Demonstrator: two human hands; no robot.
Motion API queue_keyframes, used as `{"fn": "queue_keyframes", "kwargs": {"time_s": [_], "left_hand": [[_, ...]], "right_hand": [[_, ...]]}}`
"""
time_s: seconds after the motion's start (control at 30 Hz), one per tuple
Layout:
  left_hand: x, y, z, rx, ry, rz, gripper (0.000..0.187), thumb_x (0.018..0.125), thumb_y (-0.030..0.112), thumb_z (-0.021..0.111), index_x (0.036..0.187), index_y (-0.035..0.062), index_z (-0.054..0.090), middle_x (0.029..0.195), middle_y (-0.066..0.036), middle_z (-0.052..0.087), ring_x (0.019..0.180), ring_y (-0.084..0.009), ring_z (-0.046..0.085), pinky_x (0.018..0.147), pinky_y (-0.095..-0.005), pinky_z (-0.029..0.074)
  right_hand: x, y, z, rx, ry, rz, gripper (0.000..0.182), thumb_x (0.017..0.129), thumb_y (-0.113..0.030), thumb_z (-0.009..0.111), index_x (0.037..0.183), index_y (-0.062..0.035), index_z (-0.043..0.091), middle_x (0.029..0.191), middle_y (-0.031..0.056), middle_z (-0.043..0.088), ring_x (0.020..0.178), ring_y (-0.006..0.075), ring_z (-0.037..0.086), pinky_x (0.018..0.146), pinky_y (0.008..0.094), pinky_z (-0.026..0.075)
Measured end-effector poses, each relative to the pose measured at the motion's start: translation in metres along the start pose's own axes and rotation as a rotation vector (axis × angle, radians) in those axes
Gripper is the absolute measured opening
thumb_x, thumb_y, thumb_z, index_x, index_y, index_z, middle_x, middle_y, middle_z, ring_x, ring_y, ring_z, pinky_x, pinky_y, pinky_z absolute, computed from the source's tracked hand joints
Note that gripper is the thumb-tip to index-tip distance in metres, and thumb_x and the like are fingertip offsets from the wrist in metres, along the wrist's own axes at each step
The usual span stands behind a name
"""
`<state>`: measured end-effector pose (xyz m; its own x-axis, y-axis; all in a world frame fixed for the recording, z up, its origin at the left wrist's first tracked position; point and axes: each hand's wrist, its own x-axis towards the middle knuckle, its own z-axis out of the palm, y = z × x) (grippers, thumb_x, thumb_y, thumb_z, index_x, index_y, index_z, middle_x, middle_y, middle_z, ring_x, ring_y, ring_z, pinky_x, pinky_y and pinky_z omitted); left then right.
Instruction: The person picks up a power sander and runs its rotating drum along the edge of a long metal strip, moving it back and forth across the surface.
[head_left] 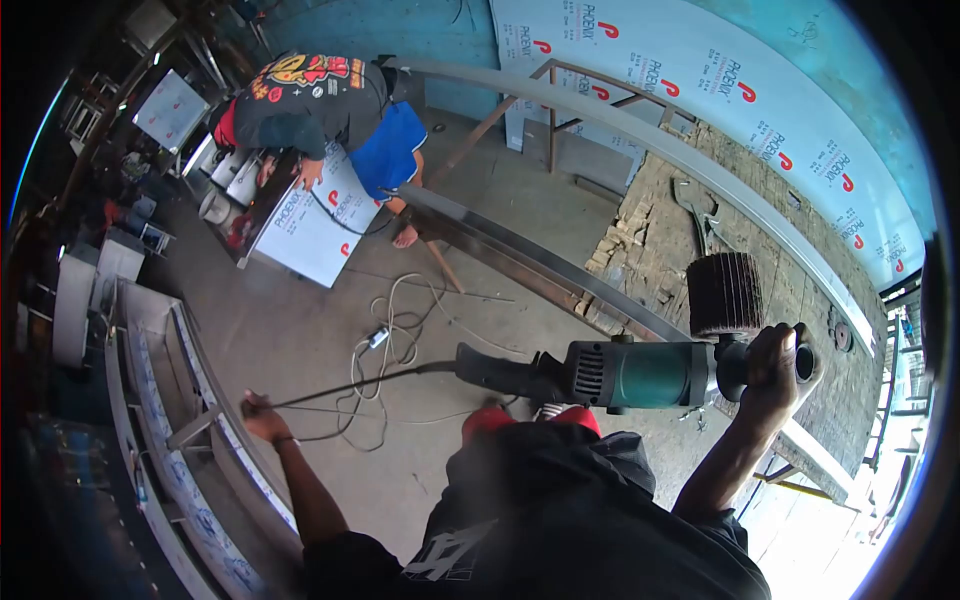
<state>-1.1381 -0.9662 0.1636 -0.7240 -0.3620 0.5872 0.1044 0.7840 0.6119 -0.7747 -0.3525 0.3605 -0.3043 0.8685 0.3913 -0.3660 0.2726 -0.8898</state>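
Note:
My right hand [771, 375] is wrapped round the front handle of a green power sander [640, 374], which hangs level across my front. Its dark abrasive flap drum [726, 294] points away from me, over the edge of a rough wooden table [650, 240]. Off to the left, my left hand [263, 416] is closed on the sander's black power cord [360, 384], with the arm stretched out. The sander's rear grip [500, 371] has no hand on it.
A locking clamp [697, 213] and a grinding disc [842, 337] lie on the table, beside long metal bars [600, 112]. Cables [405, 330] with a connector [378, 338] loop over the floor. A co-worker [320, 110] bends over a film-covered sheet [318, 226]. Long metal channels [185, 440] stand left.

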Motion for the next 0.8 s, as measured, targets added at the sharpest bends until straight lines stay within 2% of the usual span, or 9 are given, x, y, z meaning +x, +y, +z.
{"fn": "queue_keyframes", "kwargs": {"time_s": [0.1,0.13,0.3,0.37,0.43,0.5,0.67,0.73,0.8], "left_hand": [[0.045,0.063,-0.035,0.146,0.073,-0.170,0.046,0.098,0.041,0.052,0.083,-0.0020,0.062,0.068,-0.013,0.065,0.062,-0.0208,0.061,0.059,-0.0356,0.048],[0.059,0.064,-0.040,0.111,0.126,-0.104,0.045,0.098,0.040,0.052,0.086,-0.0025,0.063,0.070,-0.014,0.066,0.063,-0.0209,0.062,0.060,-0.0353,0.049],[0.105,0.061,-0.035,-0.093,0.218,-0.013,0.043,0.098,0.037,0.053,0.090,-0.0035,0.064,0.074,-0.015,0.068,0.065,-0.0230,0.063,0.061,-0.0367,0.049],[0.123,0.073,-0.036,0.205,0.271,0.247,0.041,0.097,0.035,0.054,0.089,-0.0038,0.063,0.077,-0.016,0.068,0.068,-0.0259,0.064,0.064,-0.0392,0.049],[0.141,0.074,-0.027,0.158,0.237,0.229,0.037,0.097,0.033,0.054,0.089,-0.0013,0.064,0.078,-0.017,0.068,0.069,-0.0299,0.064,0.066,-0.0414,0.049],[0.166,0.046,-0.008,0.350,0.067,0.372,0.035,0.096,0.034,0.054,0.089,0.0014,0.065,0.080,-0.017,0.067,0.071,-0.0351,0.063,0.067,-0.0441,0.048],[0.173,-0.058,0.059,0.619,-0.686,0.223,0.036,0.091,0.042,0.059,0.089,0.0070,0.066,0.089,-0.018,0.068,0.085,-0.0420,0.064,0.067,-0.0492,0.048],[0.157,-0.054,0.075,0.645,-0.741,0.129,0.033,0.089,0.043,0.061,0.086,0.0105,0.066,0.085,-0.019,0.068,0.085,-0.0414,0.064,0.066,-0.0507,0.049],[0.159,-0.110,0.090,0.651,-0.713,0.156,0.031,0.089,0.042,0.062,0.085,0.0109,0.066,0.084,-0.019,0.068,0.084,-0.0412,0.065,0.065,-0.0512,0.049]], "right_hand": [[0.011,0.010,0.007,0.065,-0.047,-0.017,0.030,0.092,-0.018,0.062,0.069,-0.0052,0.047,0.056,0.0018,0.044,0.044,0.0069,0.036,0.041,0.0224,0.022],[0.010,0.017,0.004,0.028,0.102,0.084,0.028,0.093,-0.018,0.060,0.072,-0.0046,0.047,0.057,0.0013,0.043,0.045,0.0072,0.036,0.041,0.0226,0.022],[0.012,0.026,0.025,0.080,0.004,0.080,0.029,0.093,-0.018,0.059,0.072,-0.0052,0.045,0.056,0.0000,0.039,0.044,0.0073,0.036,0.041,0.0229,0.023],[0.010,0.026,0.042,0.016,-0.069,-0.018,0.030,0.093,-0.019,0.059,0.070,-0.0054,0.045,0.055,-0.0003,0.039,0.042,0.0074,0.035,0.041,0.0228,0.024],[0.005,0.028,0.057,-0.001,-0.030,-0.027,0.032,0.093,-0.018,0.060,0.068,-0.0059,0.044,0.054,-0.0002,0.039,0.041,0.0075,0.035,0.039,0.0229,0.025],[-0.005,0.029,0.070,0.066,0.008,-0.014,0.031,0.092,-0.017,0.062,0.068,-0.0058,0.044,0.053,0.0001,0.040,0.041,0.0073,0.036,0.039,0.0230,0.025],[-0.039,0.021,0.133,-0.079,0.147,0.031,0.035,0.088,-0.016,0.067,0.064,-0.0090,0.043,0.051,0.0007,0.043,0.041,0.0069,0.037,0.038,0.0234,0.027],[-0.049,0.027,0.152,-0.126,0.139,0.047,0.036,0.088,-0.017,0.069,0.064,-0.0091,0.043,0.051,0.0000,0.043,0.041,0.0067,0.038,0.040,0.0230,0.028],[-0.063,0.028,0.176,-0.147,0.209,0.097,0.036,0.086,-0.019,0.071,0.064,-0.0082,0.045,0.051,-0.0007,0.043,0.042,0.0057,0.039,0.041,0.0223,0.029]]}}
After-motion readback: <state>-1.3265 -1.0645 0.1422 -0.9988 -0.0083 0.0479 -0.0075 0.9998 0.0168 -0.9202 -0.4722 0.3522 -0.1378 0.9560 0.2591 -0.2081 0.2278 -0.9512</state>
